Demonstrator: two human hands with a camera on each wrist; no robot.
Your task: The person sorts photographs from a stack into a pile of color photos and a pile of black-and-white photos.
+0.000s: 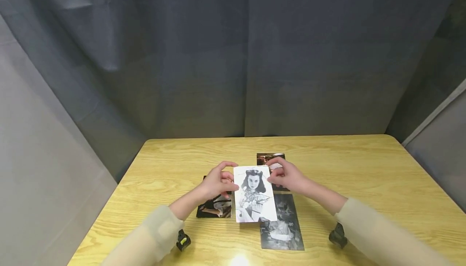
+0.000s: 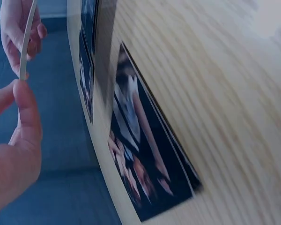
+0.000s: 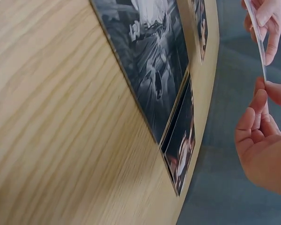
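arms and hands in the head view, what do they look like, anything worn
Both arms wear loose, pale beige long sleeves reaching the wrists. The left hand and right hand are bare: no gloves, rings or watch visible. A small black device sits under each forearm; the left device has a yellow-green mark, the right device is plain black.

A light wooden tabletop (image 1: 364, 169) with rounded corners is set against a dark grey fabric backdrop (image 1: 233, 55), hung in vertical folds. Paler grey panels (image 1: 40, 156) are seen at both sides. A bright spot of light is reflected at the tabletop's near edge.
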